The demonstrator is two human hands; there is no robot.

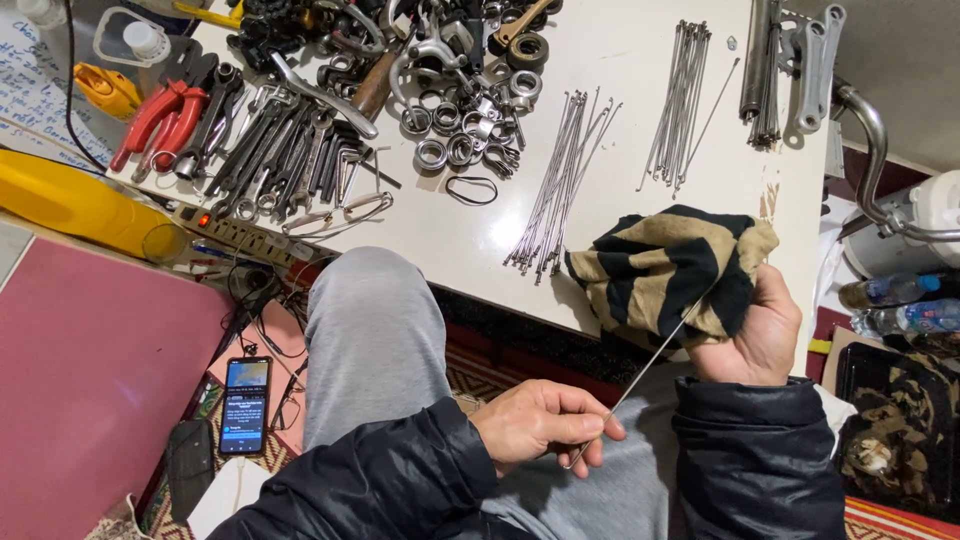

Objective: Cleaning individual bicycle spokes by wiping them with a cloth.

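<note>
Spoke (650, 370) sits lower middle of the frame: your left hand (540, 425) has its fingers pinched on one end, while your right hand (755, 335) fingers clamp the striped rag (665, 265) around the other, right of the worktop (620, 50).

Bright, even overhead light, soft shadows, sharp focus, slight wide-angle bending at the edges.

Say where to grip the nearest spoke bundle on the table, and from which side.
Pinch the spoke bundle mid-length, from above, fingers across it. The spokes lie flat on the table, tight in the middle, fanned at both ends; bare tabletop on either side gives finger room.
</note>
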